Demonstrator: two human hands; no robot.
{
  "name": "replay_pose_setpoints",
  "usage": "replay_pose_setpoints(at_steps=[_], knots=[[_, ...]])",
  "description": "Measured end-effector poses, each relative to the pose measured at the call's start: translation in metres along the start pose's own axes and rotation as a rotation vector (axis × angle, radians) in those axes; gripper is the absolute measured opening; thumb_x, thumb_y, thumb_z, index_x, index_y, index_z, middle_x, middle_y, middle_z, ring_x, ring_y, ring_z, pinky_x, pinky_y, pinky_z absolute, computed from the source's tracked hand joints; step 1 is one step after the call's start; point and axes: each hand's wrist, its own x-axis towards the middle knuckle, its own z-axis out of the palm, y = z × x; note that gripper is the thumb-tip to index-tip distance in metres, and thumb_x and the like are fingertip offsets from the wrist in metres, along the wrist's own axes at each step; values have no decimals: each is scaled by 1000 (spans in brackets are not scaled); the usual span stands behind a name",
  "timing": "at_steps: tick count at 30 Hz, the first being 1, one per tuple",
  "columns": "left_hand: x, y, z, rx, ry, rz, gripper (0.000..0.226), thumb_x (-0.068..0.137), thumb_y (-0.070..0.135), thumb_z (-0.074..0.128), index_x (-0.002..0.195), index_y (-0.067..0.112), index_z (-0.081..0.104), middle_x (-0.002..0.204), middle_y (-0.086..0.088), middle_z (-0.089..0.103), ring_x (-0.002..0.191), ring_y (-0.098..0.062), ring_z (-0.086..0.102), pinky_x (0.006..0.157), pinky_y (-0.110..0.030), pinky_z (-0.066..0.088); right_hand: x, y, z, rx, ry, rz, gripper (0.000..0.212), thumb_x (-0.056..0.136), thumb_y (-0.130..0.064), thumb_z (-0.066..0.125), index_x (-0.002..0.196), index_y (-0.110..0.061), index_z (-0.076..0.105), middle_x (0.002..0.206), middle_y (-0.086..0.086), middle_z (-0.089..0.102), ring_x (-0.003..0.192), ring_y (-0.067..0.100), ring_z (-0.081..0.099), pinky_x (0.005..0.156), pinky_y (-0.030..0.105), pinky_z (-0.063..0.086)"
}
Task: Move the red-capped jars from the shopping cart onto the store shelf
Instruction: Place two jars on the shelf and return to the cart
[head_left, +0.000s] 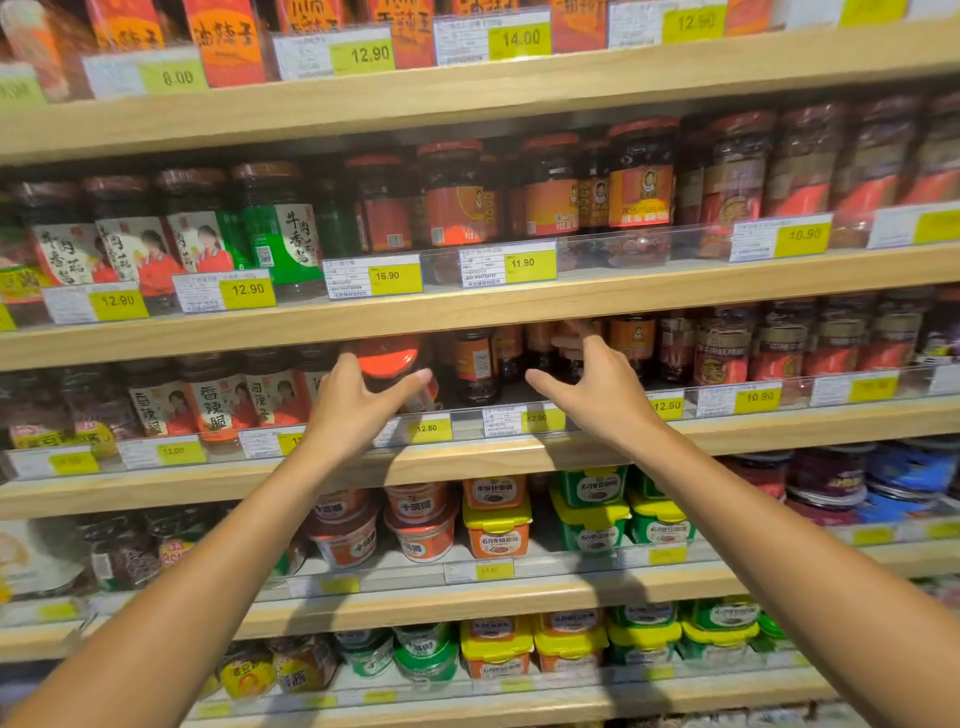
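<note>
My left hand (358, 410) grips a red-capped jar (388, 364) entering the shelf (467, 457) at twelve o'clock; right hand (597, 395) spread, empty; cart unseen.

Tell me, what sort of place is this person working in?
Most likely a grocery store aisle. Wooden shelves hold rows of sauce jars, yellow price tags line the shelf edges, and the left hand grips a red-capped jar on a shelf.
</note>
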Motion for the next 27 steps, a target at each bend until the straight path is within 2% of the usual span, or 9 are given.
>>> replay_pose_setpoints(at_steps=[4,6,9,12,15,17,22,24,27], knots=[[11,15,-3,83,-54,-16,71,69,73,69,68,3,57,51,-2,49,50,-17,47,55,-29,33,2,3,0,-23,-12,17,47,90,-54,66,101,-13,45,96,-1,49,92,23,52,69,34,39],[15,27,-4,145,-68,-46,65,73,68,71,65,4,60,51,-6,54,52,-21,53,52,-29,32,3,5,1,-32,-11,28,50,89,-54,66,102,-10,48,96,0,52,90,22,53,67,33,39],[15,40,-3,283,-94,-106,66,82,66,64,52,10,49,52,-3,49,54,-17,49,48,-32,30,3,8,4,-13,-12,21,59,88,-54,67,119,-6,51,109,4,59,96,23,57,71,35,42],[17,42,1,317,-154,-166,67,84,75,52,59,12,54,63,-3,54,70,-24,55,63,-32,41,2,12,6,43,-24,-33,71,88,-53,67,143,-14,44,134,1,60,118,23,58,92,40,50],[18,39,7,303,-180,-178,67,84,77,49,72,13,59,69,-1,56,80,-27,58,72,-32,44,-1,12,5,46,-36,-61,69,90,-48,67,146,-15,43,137,-3,59,123,23,56,100,40,47],[17,38,9,270,-170,-160,60,84,73,54,79,14,59,72,0,57,76,-23,58,71,-31,42,-3,12,4,45,-34,-62,66,91,-47,68,143,-14,45,135,-3,60,126,22,54,101,40,46],[9,35,2,278,-223,-125,46,85,52,70,63,15,55,64,0,57,64,-19,55,52,-30,36,-7,15,0,60,-24,-92,66,91,-47,67,145,-19,44,137,-5,59,125,20,55,101,37,44],[-3,29,-1,299,-198,-68,43,86,52,70,83,11,57,71,0,59,72,-22,58,53,-31,39,-9,17,1,35,-16,-106,63,92,-46,67,143,-16,46,138,-2,59,126,21,55,100,36,44],[-26,12,-2,423,-87,52,57,90,51,64,127,11,47,125,-10,61,113,-30,58,83,-40,50,-11,19,1,7,-19,-138,62,92,-46,65,144,-17,46,141,-3,57,131,20,50,103,36,43]])
